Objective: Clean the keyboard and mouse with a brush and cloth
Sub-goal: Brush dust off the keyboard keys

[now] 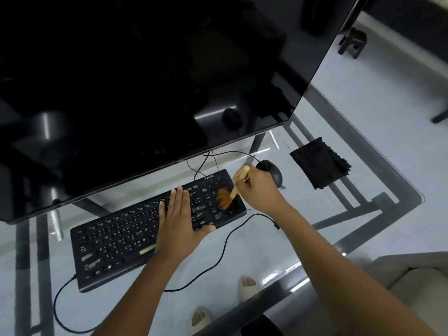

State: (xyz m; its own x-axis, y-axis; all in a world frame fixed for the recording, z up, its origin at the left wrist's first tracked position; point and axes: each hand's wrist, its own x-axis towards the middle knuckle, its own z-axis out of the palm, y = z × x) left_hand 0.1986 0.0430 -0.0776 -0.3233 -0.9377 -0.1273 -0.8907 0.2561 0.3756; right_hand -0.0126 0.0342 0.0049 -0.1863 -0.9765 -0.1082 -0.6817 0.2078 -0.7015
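Note:
A black keyboard lies at an angle on the glass desk. My left hand presses flat on its middle keys, fingers straight. My right hand grips a brush with a pale wooden handle; its orange bristles touch the number pad at the keyboard's right end. A black mouse sits just behind my right hand, partly hidden by it. A black cloth lies on the desk to the right of the mouse.
A large dark monitor looms over the back of the desk, close above the keyboard. Black cables loop across the glass. My feet in pale sandals show through the glass. A pale seat stands at the lower right.

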